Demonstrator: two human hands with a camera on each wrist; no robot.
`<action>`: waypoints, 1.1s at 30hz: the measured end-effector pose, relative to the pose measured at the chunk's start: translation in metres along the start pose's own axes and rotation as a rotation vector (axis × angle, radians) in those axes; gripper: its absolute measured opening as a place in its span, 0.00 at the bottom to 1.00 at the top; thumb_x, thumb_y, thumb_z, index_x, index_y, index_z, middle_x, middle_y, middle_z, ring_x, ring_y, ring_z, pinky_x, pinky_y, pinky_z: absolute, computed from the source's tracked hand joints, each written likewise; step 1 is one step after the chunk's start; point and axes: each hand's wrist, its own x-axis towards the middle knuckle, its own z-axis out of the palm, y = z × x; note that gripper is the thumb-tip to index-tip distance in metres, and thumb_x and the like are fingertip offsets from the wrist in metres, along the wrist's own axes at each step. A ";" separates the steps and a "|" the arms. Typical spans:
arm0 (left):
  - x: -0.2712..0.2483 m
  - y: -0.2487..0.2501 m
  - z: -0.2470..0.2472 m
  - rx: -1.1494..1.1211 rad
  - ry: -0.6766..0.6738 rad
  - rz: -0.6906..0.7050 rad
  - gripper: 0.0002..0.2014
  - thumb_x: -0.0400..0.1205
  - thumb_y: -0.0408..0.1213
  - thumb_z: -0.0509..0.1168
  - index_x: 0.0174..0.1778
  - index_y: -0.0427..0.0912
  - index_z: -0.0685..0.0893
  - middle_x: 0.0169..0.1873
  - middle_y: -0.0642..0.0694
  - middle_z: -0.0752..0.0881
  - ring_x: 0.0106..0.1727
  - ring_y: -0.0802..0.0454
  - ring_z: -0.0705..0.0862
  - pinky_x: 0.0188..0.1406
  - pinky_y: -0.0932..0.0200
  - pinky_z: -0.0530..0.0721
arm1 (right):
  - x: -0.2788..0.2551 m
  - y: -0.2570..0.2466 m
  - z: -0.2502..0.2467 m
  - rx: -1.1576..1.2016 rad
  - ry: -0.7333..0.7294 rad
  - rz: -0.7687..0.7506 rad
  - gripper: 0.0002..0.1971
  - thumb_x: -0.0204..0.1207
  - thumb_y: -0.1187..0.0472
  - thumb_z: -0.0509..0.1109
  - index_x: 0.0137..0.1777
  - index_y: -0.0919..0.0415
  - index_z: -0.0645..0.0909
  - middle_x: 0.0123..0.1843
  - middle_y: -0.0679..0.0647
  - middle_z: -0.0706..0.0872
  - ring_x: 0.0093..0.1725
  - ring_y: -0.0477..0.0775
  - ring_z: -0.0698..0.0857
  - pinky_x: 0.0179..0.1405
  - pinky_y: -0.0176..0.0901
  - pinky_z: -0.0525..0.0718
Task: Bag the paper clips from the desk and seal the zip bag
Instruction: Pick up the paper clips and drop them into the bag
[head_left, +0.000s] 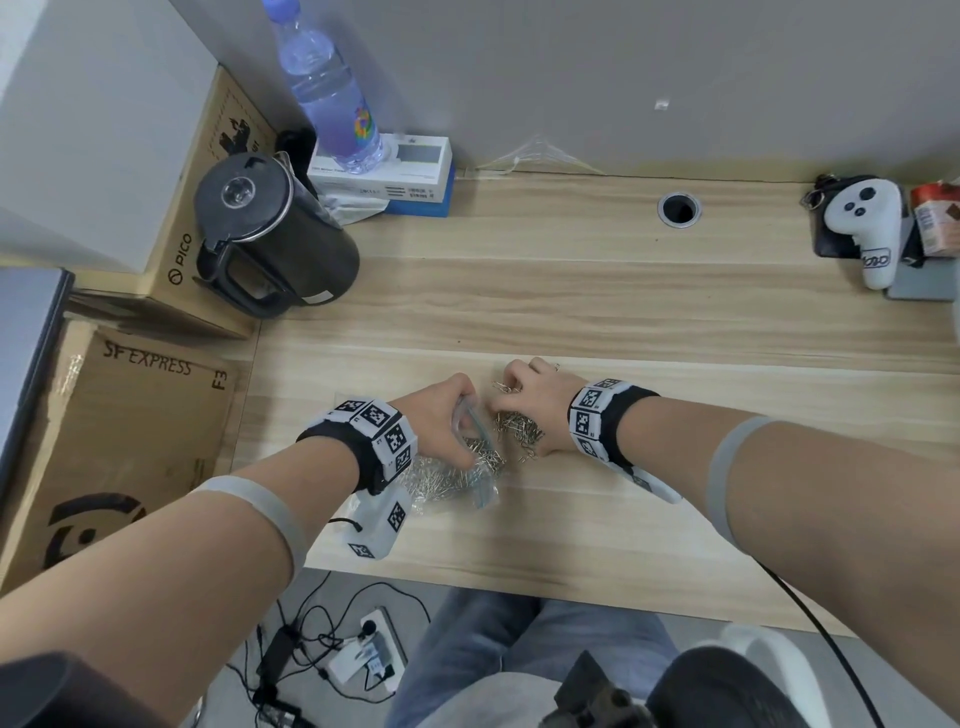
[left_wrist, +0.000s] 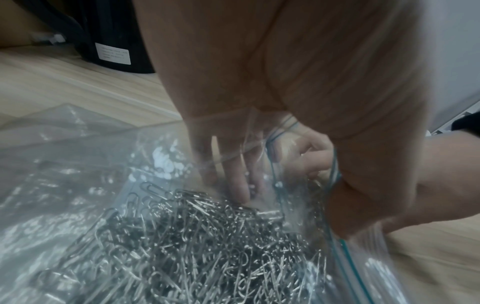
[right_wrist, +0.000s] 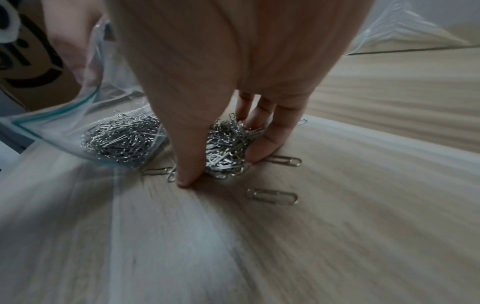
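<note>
A clear zip bag (head_left: 457, 478) with a teal seal strip lies on the wooden desk (head_left: 623, 291), its mouth facing right and held open. My left hand (head_left: 441, 410) pinches the bag's upper lip (left_wrist: 335, 164). Many silver paper clips (left_wrist: 207, 246) fill the bag. My right hand (head_left: 524, 395) sits just right of the mouth, thumb and fingers (right_wrist: 270, 135) curled round a clump of paper clips (right_wrist: 228, 150) on the desk. Loose clips (right_wrist: 272, 196) lie beside it. Another paper clip pile (head_left: 519, 431) shows between the hands.
A black kettle (head_left: 265, 234) and cardboard boxes (head_left: 104, 415) stand at the left. A water bottle (head_left: 332, 93) on a white box is at the back. A white controller (head_left: 867, 223) lies far right, with a cable hole (head_left: 679, 209) behind.
</note>
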 end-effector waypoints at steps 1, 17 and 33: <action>0.000 0.001 0.000 -0.002 0.001 -0.002 0.34 0.68 0.32 0.81 0.64 0.44 0.69 0.55 0.45 0.88 0.31 0.74 0.86 0.34 0.59 0.87 | 0.000 0.000 0.000 0.019 0.009 -0.001 0.38 0.58 0.53 0.83 0.68 0.39 0.71 0.67 0.53 0.66 0.63 0.58 0.68 0.48 0.48 0.80; -0.004 0.008 -0.004 0.007 -0.027 0.003 0.35 0.68 0.32 0.81 0.66 0.44 0.68 0.57 0.46 0.87 0.46 0.52 0.93 0.49 0.46 0.93 | -0.010 0.009 0.008 0.337 0.077 0.003 0.09 0.70 0.63 0.78 0.51 0.56 0.90 0.56 0.55 0.80 0.59 0.56 0.77 0.59 0.41 0.74; -0.011 0.012 -0.003 0.036 -0.013 0.030 0.34 0.67 0.30 0.82 0.63 0.44 0.68 0.57 0.46 0.86 0.52 0.48 0.93 0.45 0.46 0.92 | -0.017 0.013 -0.027 0.490 0.086 0.185 0.05 0.71 0.64 0.75 0.45 0.57 0.91 0.45 0.50 0.92 0.39 0.48 0.86 0.40 0.35 0.81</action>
